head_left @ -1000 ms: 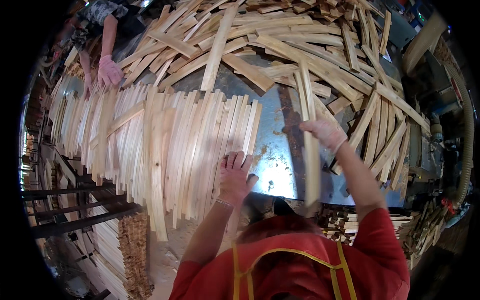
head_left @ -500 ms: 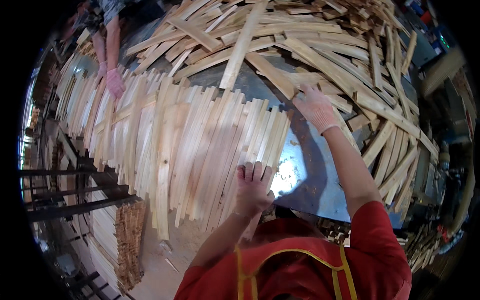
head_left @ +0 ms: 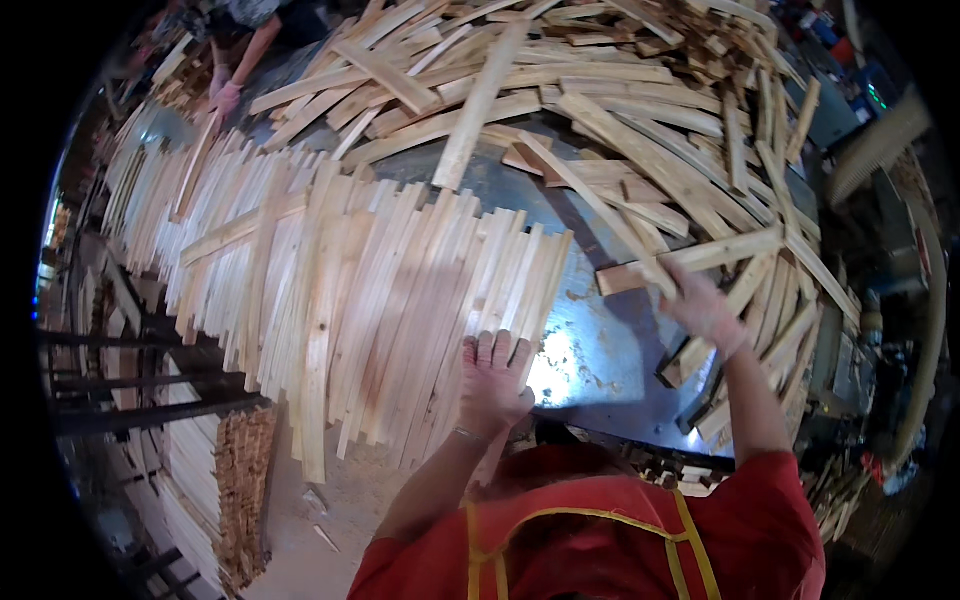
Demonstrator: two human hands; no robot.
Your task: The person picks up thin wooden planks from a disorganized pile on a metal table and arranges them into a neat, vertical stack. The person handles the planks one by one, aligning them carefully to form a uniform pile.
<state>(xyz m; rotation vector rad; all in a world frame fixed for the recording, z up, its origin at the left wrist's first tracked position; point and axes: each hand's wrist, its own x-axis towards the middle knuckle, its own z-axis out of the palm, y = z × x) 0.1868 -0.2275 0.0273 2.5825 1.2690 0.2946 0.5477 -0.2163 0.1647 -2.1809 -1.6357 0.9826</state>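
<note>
My left hand (head_left: 495, 385) lies flat with fingers stretched on the near right end of a long row of pale wooden strips (head_left: 400, 300) set side by side. My right hand (head_left: 705, 308), in a light glove and blurred by motion, is at the right of the metal table (head_left: 590, 340). Its fingers close around the near end of a long wooden strip (head_left: 600, 205), which slants away to the far left. Beneath it, another board (head_left: 720, 250) lies crosswise. A loose heap of wooden boards (head_left: 620, 100) spreads beyond and to the right of my right hand.
At the far left, another person's gloved hand (head_left: 225, 98) holds a wooden strip (head_left: 197, 165) over the row. Dark metal bars (head_left: 150, 412) and a stack of wood (head_left: 245, 490) stand lower left. A thick hose (head_left: 880, 145) curves along the right edge.
My right hand has moved right and nearer, drawing a strip from the heap; boards there have shifted. My left hand stays on the row. The other person's hand has moved farther away with a strip.
</note>
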